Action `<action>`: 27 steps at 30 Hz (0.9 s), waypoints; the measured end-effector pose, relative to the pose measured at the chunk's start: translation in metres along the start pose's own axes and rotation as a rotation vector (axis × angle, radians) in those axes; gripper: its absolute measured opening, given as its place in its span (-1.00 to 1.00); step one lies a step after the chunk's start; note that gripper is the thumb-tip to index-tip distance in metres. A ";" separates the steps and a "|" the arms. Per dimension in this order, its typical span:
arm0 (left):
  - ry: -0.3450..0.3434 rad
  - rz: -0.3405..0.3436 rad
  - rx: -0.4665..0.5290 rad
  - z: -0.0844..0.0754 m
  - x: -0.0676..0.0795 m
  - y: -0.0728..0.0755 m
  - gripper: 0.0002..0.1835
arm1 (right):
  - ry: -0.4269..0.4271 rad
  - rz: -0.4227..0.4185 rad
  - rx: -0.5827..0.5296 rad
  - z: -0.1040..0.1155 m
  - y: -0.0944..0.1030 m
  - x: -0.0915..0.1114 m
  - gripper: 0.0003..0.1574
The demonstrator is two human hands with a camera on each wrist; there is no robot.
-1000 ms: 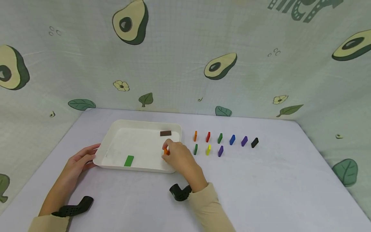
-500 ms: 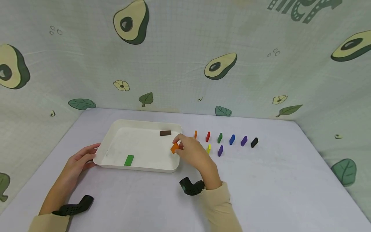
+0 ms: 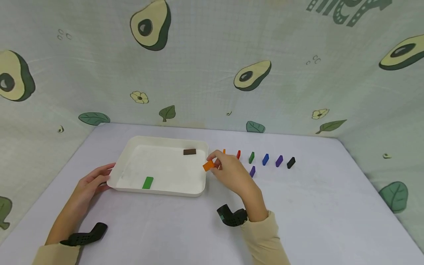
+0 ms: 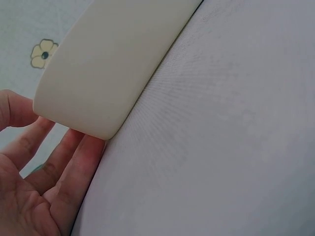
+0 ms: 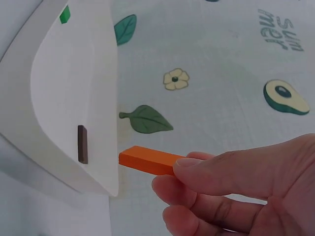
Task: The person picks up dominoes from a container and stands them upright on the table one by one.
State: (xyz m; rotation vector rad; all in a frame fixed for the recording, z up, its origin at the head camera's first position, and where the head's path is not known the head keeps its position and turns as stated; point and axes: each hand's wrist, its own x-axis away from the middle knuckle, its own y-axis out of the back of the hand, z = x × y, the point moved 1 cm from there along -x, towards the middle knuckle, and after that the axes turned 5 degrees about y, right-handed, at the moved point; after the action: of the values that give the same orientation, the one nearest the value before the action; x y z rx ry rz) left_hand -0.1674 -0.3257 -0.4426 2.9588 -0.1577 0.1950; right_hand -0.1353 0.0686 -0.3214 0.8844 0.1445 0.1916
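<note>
My right hand pinches one end of an orange domino block between thumb and fingers. In the head view the block overlaps the right rim of a white tray. At the tray's left end, the fingertips of my left hand rest against the outer wall, with the thumb at the rim in the left wrist view. Inside the tray lie a brown block near the far right and a green block by the front wall.
To the right of the tray, several colored blocks stand on edge in rows, among them a blue one, a black one and a purple one. My right hand covers part of them. A patterned cloth hangs behind the table.
My right hand has lifted the orange domino block from the tray's right part and moved it right, to the rim. My left hand has stayed at the tray's left end.
</note>
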 end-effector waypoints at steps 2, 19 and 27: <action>0.001 0.000 -0.002 0.000 0.000 0.000 -0.53 | -0.010 -0.009 0.010 -0.003 0.001 0.002 -0.72; 0.008 -0.010 -0.023 0.000 -0.001 -0.002 -0.53 | 0.033 -0.076 0.000 -0.025 0.020 0.012 -0.76; 0.019 -0.009 -0.029 -0.001 -0.001 -0.001 -0.54 | 0.030 -0.112 -0.022 -0.040 0.037 0.019 -0.75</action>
State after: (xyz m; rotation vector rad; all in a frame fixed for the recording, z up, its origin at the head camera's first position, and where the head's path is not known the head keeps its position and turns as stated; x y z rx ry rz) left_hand -0.1682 -0.3244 -0.4422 2.9276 -0.1440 0.2171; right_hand -0.1294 0.1261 -0.3187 0.8495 0.2190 0.1021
